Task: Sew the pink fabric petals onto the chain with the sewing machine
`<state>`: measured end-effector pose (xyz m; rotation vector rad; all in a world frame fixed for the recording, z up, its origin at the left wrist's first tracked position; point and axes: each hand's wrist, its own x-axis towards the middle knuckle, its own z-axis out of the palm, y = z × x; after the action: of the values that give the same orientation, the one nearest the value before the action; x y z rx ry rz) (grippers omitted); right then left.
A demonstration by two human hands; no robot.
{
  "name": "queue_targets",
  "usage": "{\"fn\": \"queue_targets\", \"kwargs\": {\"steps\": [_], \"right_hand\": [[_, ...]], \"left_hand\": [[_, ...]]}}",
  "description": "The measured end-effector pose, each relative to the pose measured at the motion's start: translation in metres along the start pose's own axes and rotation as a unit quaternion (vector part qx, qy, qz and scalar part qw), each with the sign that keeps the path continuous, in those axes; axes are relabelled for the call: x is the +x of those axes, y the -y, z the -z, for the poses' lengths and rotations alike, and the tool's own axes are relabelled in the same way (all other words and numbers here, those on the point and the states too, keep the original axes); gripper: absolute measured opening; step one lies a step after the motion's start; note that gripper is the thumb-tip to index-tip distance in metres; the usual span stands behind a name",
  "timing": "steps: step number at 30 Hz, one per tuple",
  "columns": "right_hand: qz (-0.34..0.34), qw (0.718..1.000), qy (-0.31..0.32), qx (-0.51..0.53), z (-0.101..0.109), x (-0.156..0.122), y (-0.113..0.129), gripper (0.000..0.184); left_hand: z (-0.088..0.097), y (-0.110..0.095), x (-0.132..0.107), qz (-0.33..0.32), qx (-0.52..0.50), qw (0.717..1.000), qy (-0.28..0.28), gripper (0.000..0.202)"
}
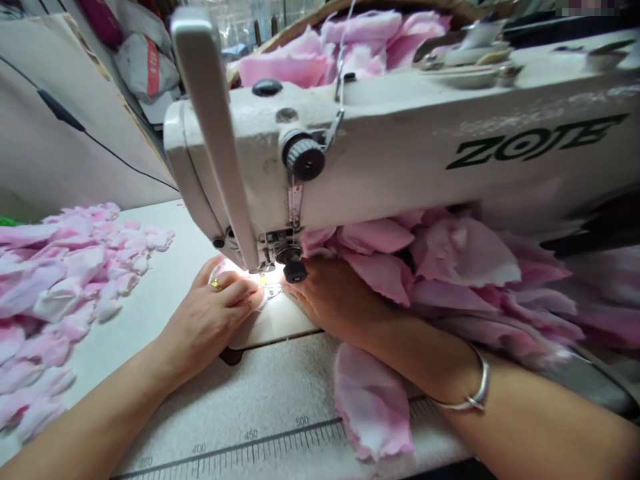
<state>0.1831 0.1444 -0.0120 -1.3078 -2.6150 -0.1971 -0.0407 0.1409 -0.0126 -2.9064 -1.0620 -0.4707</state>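
A white sewing machine (400,147) fills the upper middle of the view. My left hand (213,313), a gold ring on one finger, lies by the needle with its fingers pressed together on a small pink fabric petal (226,268) under the lit presser foot (267,270). My right hand (335,297), a silver bangle on its wrist, rests flat just right of the needle, its fingertips hidden behind a black knob. Beneath that forearm lies a loose pink petal (373,400).
A heap of pink petals (60,280) covers the table's left side. More petals (460,273) are bunched under the machine arm at right, and others fill a basket (350,40) behind it. A ruler scale (250,437) runs along the table's front edge.
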Motion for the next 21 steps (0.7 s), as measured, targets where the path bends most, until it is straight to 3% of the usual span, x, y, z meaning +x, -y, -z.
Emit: {"fn": "queue_targets", "kwargs": {"steps": [3, 5, 13, 21], "right_hand": [[0.007, 1.0, -0.005, -0.021, -0.0022, 0.0004, 0.0007, 0.013], [0.007, 0.999, -0.011, -0.037, -0.0032, 0.0007, 0.0009, 0.014], [-0.003, 0.998, -0.007, -0.061, -0.0008, 0.0053, 0.0027, 0.018], [-0.004, 0.999, 0.028, -0.024, 0.0002, 0.0039, -0.0004, 0.021]], "left_hand": [[-0.0004, 0.0018, 0.0005, -0.047, 0.046, 0.996, 0.06, 0.029], [-0.0023, 0.0021, 0.0002, -0.058, 0.072, 0.993, 0.072, 0.031], [-0.0067, -0.0064, 0.0018, -0.028, 0.051, 0.998, -0.001, 0.025], [-0.0083, 0.0022, 0.0068, 0.09, -0.066, 0.992, -0.058, 0.014]]}}
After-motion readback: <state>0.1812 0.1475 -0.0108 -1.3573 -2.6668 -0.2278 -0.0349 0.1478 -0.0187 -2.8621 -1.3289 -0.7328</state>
